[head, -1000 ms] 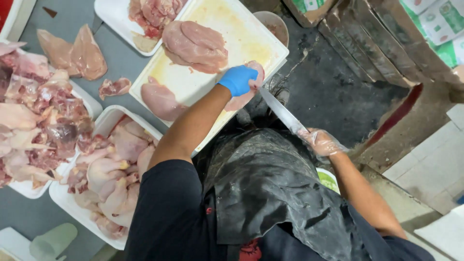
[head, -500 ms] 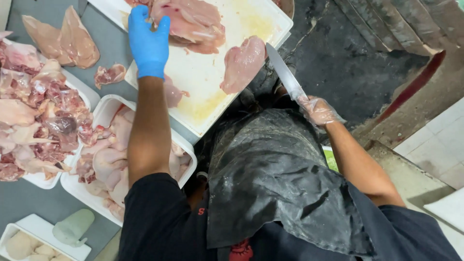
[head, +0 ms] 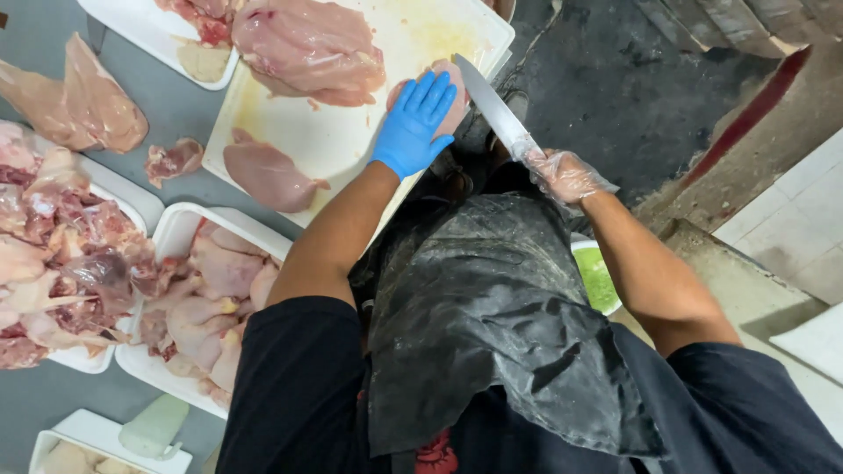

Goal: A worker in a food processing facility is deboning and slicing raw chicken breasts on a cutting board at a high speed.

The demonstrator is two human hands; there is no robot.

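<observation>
My left hand [head: 414,123], in a blue glove, lies flat on a raw chicken piece [head: 450,86] at the near edge of a white cutting board [head: 347,140]. My right hand [head: 562,173], in a clear plastic glove, grips a long knife [head: 492,107]; its blade tip touches that chicken piece beside my left fingers. A large chicken breast [head: 307,48] lies at the board's far side and a smaller fillet [head: 268,174] near its left corner.
White trays of raw chicken parts [head: 206,290] and trimmings [head: 61,254] sit on the grey table at left. Loose chicken pieces [head: 88,101] lie on the table. A green bowl [head: 597,276] is below my right arm. A dark apron [head: 500,325] covers my front.
My left hand moved from the large breast at the board's far side back onto the small piece near the edge. The knife swung in and its blade now meets that piece.
</observation>
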